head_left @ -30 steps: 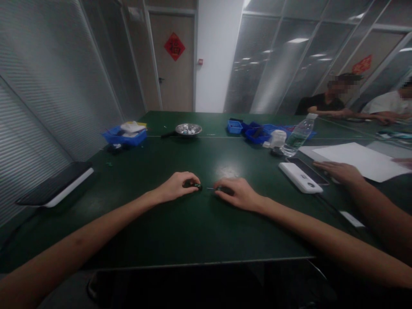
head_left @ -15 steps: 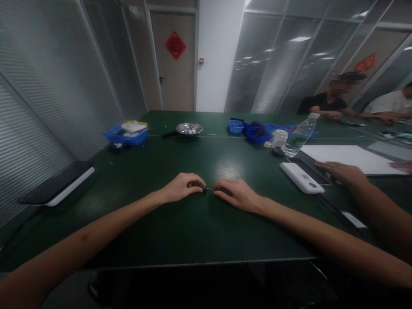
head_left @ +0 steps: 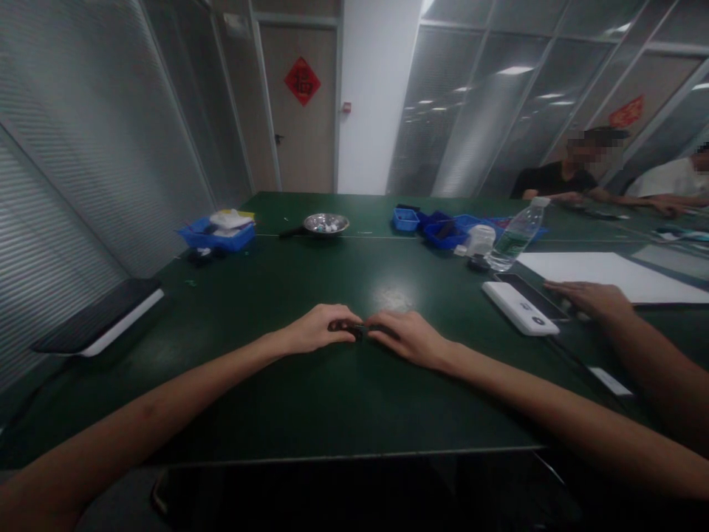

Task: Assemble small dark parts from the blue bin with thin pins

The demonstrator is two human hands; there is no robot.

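Observation:
Both my hands rest on the dark green table (head_left: pixel 310 399), fingertips almost touching. My left hand (head_left: pixel 317 329) is curled, pinching a small dark part (head_left: pixel 352 329) that sits between the two hands. My right hand (head_left: pixel 408 337) is closed too, its fingers pressed on a thin dark piece whose tip meets that part. What either piece is stays too small and dim to make out.
A co-worker's hand (head_left: pixel 591 298) lies flat at right beside a white device (head_left: pixel 519 308), a phone and white paper (head_left: pixel 609 267). Farther back stand a water bottle (head_left: pixel 516 233), blue bins (head_left: pixel 443 225), a metal bowl (head_left: pixel 326 222) and a blue tray (head_left: pixel 217 230). A black-and-white flat device (head_left: pixel 97 316) lies left.
My hands have closed the gap between them; the small part and the thin piece, apart a second ago, now meet. The paper at right has been moved back.

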